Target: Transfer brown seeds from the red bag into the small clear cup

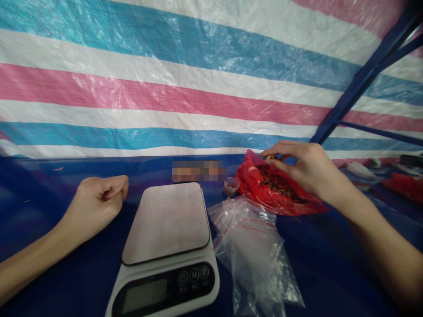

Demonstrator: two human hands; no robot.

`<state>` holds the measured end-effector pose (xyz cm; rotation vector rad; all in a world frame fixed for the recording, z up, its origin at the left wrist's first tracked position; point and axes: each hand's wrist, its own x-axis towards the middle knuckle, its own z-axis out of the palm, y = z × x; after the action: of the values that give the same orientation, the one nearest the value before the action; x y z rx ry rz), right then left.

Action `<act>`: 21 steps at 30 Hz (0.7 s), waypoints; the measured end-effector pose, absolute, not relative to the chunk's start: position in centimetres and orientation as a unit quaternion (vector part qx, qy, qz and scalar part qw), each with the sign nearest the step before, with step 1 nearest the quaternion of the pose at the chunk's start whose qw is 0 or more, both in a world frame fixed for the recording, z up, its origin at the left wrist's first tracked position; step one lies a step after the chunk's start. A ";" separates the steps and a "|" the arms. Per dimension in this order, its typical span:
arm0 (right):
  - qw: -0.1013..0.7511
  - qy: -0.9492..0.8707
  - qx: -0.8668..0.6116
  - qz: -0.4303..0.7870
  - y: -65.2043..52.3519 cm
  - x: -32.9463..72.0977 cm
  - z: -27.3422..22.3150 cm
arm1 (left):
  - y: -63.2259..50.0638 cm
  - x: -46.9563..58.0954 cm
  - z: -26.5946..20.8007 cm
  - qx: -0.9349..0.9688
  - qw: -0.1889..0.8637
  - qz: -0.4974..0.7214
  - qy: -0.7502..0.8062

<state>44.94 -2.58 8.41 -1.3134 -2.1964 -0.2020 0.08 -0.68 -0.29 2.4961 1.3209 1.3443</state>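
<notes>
The right hand (306,169) hovers over the open red plastic bag of brown dried pieces (276,187), its fingers (276,156) pinched closed on a small brown piece just above the bag's mouth, near the far edge of the dark blue table (66,273). The left hand (99,200) rests on the table left of the white digital kitchen scale with a flat grey platform (167,222), fingers curled into a loose fist that holds nothing visible. The pinch looks light, so the piece could slip and drop onto the dark cloth, where it would be hard to spot; a drop straight down would likely land back in the bag. The bag's thin walls slump, and a brush of the wrist could tip its contents toward the pile of clear zip-lock plastic bags with red seal lines (253,246) lying just beside it. The small clear plastic cup (231,186) stands between the scale's far right corner and the bag and seems light enough to be knocked over by a sweeping move. The slick clear bags could slide toward the near edge. Open room lies on the left side of the table around the fist and in front of the right forearm; behind everything hangs the striped pink, white and blue tarpaulin wall (185,88), close along the table's far edge, with a blue metal frame bar (366,72) slanting at the right, so there is little clearance that way.
</notes>
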 end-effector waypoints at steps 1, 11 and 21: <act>0.283 -0.821 -0.490 -0.076 -2.6 45.0 8.5 | -0.7 0.1 -0.3 0.797 0.005 0.430 0.424; 0.268 -0.849 -0.450 -0.075 -3.2 44.6 9.2 | -0.8 0.2 0.0 0.787 0.010 0.409 0.462; 0.216 -0.895 -0.390 -0.022 -3.1 43.9 8.4 | -0.9 0.5 0.3 0.789 0.020 0.411 0.456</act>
<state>43.91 -3.08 8.45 -1.0819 -2.4804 -0.0604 0.45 -0.86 0.29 2.4487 1.4133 1.2763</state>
